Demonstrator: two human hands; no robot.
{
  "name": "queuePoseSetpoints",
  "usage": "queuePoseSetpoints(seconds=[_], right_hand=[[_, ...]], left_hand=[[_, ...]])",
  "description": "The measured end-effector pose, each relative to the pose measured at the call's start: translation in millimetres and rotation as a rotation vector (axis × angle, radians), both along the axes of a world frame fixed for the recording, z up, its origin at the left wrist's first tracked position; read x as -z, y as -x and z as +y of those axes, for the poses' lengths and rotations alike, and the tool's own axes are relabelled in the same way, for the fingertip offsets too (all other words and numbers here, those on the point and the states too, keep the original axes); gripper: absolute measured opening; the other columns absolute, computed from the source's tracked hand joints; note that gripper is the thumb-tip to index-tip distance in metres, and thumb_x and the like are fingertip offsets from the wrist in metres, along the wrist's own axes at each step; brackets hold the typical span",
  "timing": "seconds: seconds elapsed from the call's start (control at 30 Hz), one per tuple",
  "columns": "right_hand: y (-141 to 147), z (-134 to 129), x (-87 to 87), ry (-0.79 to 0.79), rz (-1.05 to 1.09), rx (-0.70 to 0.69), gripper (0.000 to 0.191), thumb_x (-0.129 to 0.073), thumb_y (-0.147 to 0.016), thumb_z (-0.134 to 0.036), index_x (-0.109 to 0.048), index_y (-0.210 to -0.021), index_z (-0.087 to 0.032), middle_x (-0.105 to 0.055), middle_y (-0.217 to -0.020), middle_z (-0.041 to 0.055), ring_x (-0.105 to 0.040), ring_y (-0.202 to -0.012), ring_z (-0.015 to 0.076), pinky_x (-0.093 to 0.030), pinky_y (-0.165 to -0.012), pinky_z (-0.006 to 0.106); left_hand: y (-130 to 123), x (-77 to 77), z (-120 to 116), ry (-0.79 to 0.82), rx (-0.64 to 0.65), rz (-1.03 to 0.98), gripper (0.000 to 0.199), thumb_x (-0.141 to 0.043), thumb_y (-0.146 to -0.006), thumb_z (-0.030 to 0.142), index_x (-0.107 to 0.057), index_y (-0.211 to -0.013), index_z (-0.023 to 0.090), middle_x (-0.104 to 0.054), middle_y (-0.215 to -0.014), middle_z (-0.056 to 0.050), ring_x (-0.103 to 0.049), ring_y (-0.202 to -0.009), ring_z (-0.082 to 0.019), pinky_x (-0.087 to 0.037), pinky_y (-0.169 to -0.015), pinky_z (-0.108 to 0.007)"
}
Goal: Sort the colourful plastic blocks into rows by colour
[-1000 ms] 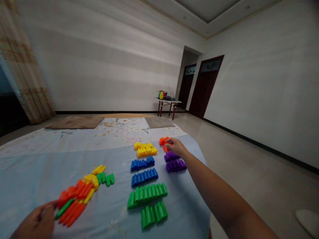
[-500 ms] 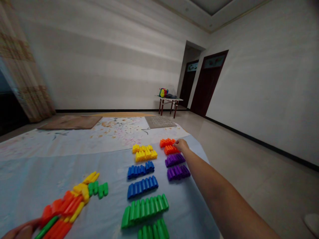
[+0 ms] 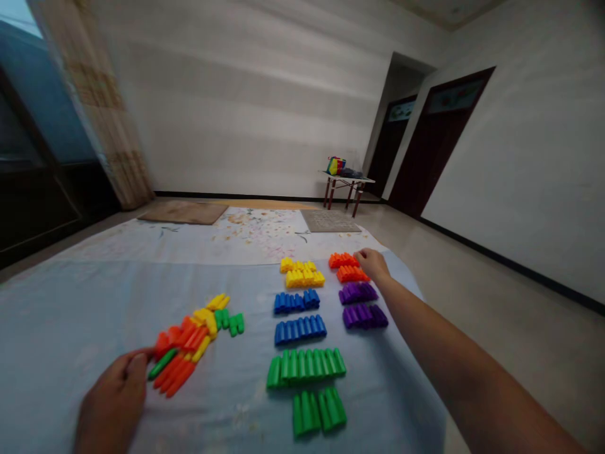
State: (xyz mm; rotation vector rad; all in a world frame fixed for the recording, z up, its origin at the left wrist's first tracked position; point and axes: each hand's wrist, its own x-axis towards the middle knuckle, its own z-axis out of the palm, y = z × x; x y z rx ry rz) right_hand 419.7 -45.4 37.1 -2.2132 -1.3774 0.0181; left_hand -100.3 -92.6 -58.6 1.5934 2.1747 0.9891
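My left hand is at the lower left, with thumb and forefinger closed at the edge of an orange plastic piece. That piece lies at the near left end of a flat shape built from orange, yellow and green finger-like pieces. Beside those fingertips lies a dark green stick, and farther right are bright green pieces. My right hand reaches to the right end of the far orange row, its fingers curled together. Whatever those fingertips pinch is hidden. A second orange row lies just nearer.
Rows of purple, yellow, blue and green pieces lie on the pale blue cloth. Two mats, one brown and one grey, lie beyond. A small table stands by the wall.
The view has shifted, so the pieces appear farther right and higher, and more of my left hand shows. My right hand stays by the orange rows, now level with the farther one.
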Motion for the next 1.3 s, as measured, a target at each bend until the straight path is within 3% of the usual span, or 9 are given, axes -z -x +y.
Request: queuePoseSetpoints(seconds=[0.13,0.23,0.37,0.5,0.63,0.77,0.9,1.07,1.3], right_hand=[[58,-8,-12.3,-0.038,0.051,-0.257,0.026,-0.048,-0.085,-0.031,-0.069,-0.088,-0.015,-0.069,-0.078,0.0042,-0.06,-0.071,0.014,-0.039,-0.062,0.022],[124,-21,-14.2,-0.017,0.131,-0.579,0.021,-0.051,-0.083,-0.027,-0.069,-0.085,-0.016,-0.068,-0.075,0.002,-0.059,-0.068,0.0134,-0.04,-0.06,0.022],[214,-38,-7.6,0.034,0.131,-0.896,0.02,-0.055,-0.082,-0.024,-0.069,-0.093,-0.017,-0.069,-0.085,0.0034,-0.061,-0.076,0.0134,-0.044,-0.07,0.023],[286,-40,2.3,0.067,0.017,-1.032,0.027,-0.059,-0.08,-0.027,-0.066,-0.104,-0.018,-0.067,-0.105,0.0078,-0.059,-0.098,0.0179,-0.042,-0.088,0.03],[334,-29,9.0,0.135,-0.089,-0.984,0.036,-0.054,-0.081,-0.041,-0.064,-0.111,-0.024,-0.063,-0.116,0.0075,-0.051,-0.111,0.0247,-0.039,-0.092,0.041],[358,-14,18.3,0.231,-0.13,-0.878,0.054,-0.051,-0.077,-0.058,-0.057,-0.121,-0.027,-0.052,-0.132,0.0089,-0.038,-0.124,0.0314,-0.031,-0.097,0.053],[364,-5,27.5,0.373,-0.103,-0.805,0.063,-0.049,-0.074,-0.064,-0.048,-0.129,-0.033,-0.036,-0.144,0.0084,-0.022,-0.134,0.0358,-0.018,-0.101,0.062],[357,-10,23.6,0.411,-0.15,-0.956,0.063,-0.052,-0.071,-0.063,-0.05,-0.127,-0.033,-0.044,-0.139,0.0073,-0.026,-0.133,0.0355,-0.023,-0.1,0.059],[328,-39,12.0,0.384,-0.305,-1.19,0.055,-0.059,-0.071,-0.049,-0.055,-0.122,-0.029,-0.054,-0.131,0.0059,-0.031,-0.13,0.0331,-0.025,-0.1,0.058]], left_hand=[[-16,-18.2,-10,-0.03,0.02,-0.116,0.036,-0.032,-0.079,0.044,-0.061,-0.088,0.023,-0.065,-0.092,-0.005,-0.059,-0.088,-0.022,-0.045,-0.078,-0.034],[-21,-25.0,-14,-0.054,0.013,-0.142,0.035,-0.034,-0.077,0.041,-0.061,-0.086,0.02,-0.065,-0.088,-0.006,-0.059,-0.085,-0.022,-0.044,-0.076,-0.032],[-22,-26.4,-16,-0.083,0.02,-0.159,0.035,-0.034,-0.077,0.039,-0.061,-0.086,0.018,-0.065,-0.087,-0.008,-0.059,-0.082,-0.021,-0.043,-0.075,-0.031],[-21,-21.6,-16,-0.104,0.053,-0.19,0.039,-0.033,-0.079,0.04,-0.063,-0.088,0.018,-0.066,-0.088,-0.008,-0.059,-0.083,-0.021,-0.044,-0.075,-0.031],[-19,-14.1,-14,-0.124,0.165,-0.215,0.039,-0.034,-0.079,0.043,-0.067,-0.081,0.021,-0.069,-0.083,-0.005,-0.061,-0.08,-0.02,-0.046,-0.075,-0.03],[-17,-8.7,-11,-0.166,0.218,-0.233,0.039,-0.034,-0.079,0.041,-0.066,-0.072,0.021,-0.07,-0.079,-0.006,-0.062,-0.081,-0.021,-0.048,-0.078,-0.031],[-13,-6.2,-11,-0.238,0.203,-0.246,0.036,-0.032,-0.075,0.034,-0.065,-0.077,0.021,-0.07,-0.083,-0.007,-0.063,-0.084,-0.022,-0.048,-0.084,-0.036],[-11,-6.0,-11,-0.327,0.124,-0.288,0.038,-0.029,-0.071,0.033,-0.062,-0.084,0.018,-0.067,-0.095,-0.011,-0.058,-0.097,-0.025,-0.044,-0.093,-0.042],[-13,-7.5,-12,-0.312,0.04,-0.398,0.046,-0.022,-0.075,0.039,-0.06,-0.088,0.017,-0.066,-0.097,-0.01,-0.058,-0.097,-0.023,-0.046,-0.092,-0.042]])
